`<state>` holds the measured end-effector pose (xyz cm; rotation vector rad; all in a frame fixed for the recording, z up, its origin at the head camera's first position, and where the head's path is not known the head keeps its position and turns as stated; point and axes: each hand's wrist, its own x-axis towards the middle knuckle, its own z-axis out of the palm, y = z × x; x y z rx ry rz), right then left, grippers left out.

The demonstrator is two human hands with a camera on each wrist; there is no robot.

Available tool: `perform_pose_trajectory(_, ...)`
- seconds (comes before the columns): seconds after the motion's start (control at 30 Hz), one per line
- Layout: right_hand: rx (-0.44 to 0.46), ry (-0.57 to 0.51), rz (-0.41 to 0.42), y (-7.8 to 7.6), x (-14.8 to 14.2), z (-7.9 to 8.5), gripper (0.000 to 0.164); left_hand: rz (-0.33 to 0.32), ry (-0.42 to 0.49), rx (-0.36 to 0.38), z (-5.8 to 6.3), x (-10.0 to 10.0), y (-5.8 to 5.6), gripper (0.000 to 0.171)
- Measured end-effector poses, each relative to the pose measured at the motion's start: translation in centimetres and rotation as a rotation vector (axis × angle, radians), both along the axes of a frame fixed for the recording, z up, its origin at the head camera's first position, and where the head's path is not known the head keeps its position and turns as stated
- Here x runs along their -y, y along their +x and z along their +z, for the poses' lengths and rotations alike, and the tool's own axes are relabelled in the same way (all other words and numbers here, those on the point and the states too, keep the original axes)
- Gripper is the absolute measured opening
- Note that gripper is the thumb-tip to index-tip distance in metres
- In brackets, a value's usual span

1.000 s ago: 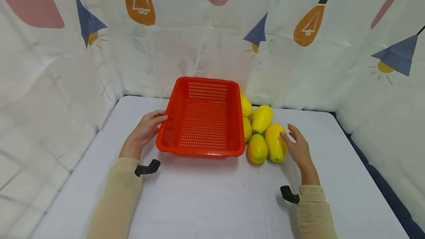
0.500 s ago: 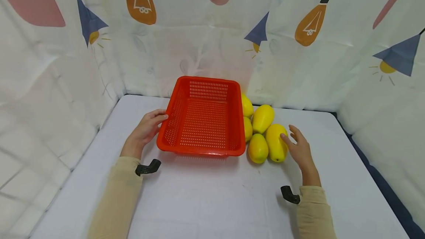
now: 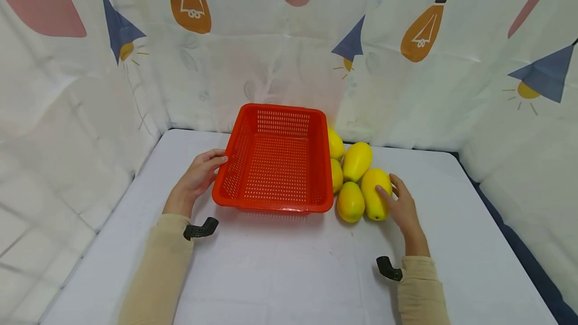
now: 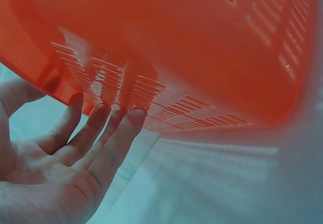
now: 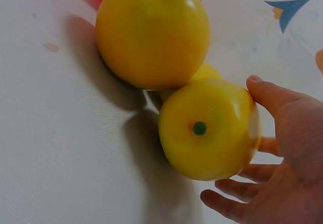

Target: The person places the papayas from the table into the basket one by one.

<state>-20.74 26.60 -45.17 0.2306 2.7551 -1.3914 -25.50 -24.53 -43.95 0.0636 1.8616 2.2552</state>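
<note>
A red perforated plastic basket (image 3: 275,169) stands at the back middle of the table. My left hand (image 3: 198,177) holds its left side, thumb at the rim; in the left wrist view the fingers (image 4: 118,141) lie against the outer wall. Right of the basket sit several yellow fruits that look like mangoes, partly hidden by it. My right hand (image 3: 402,204) is at the rightmost mango (image 3: 375,194), thumb on its near side and fingers along the right. In the right wrist view this mango (image 5: 212,133) shows a green stem spot, with a gap between it and the palm.
Another mango (image 3: 350,202) sits close on the left of the one at my right hand, and a longer one (image 3: 357,162) lies behind. A white cloth (image 3: 289,275) covers the table. Printed fabric walls (image 3: 280,64) enclose the back and sides.
My right hand has moved slightly left, bringing its thumb and fingers closer around the rightmost mango. The left hand, basket and fruits have stayed in place.
</note>
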Motion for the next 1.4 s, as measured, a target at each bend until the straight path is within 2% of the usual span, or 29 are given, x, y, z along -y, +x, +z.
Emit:
perform_pose_trajectory(0.43,0.018,0.027,-0.028,-0.2,1.0,0.1,0.092,0.015,0.000,-0.003,-0.3,-0.1,-0.2,0.018)
perform_pose_trajectory(0.67,0.017,0.040,-0.029,-0.3,1.2,0.1,0.096,0.032,-0.020,0.011,-0.2,-0.1,0.0,0.024)
perform_pose_trajectory(1.1,0.014,0.020,-0.066,0.0,1.5,0.1,0.089,0.021,-0.050,0.008,-0.2,0.2,0.1,0.028)
perform_pose_trajectory(1.4,0.012,0.020,-0.085,-0.1,1.5,0.1,0.085,-0.002,-0.011,-0.029,-0.4,0.3,0.0,0.024)
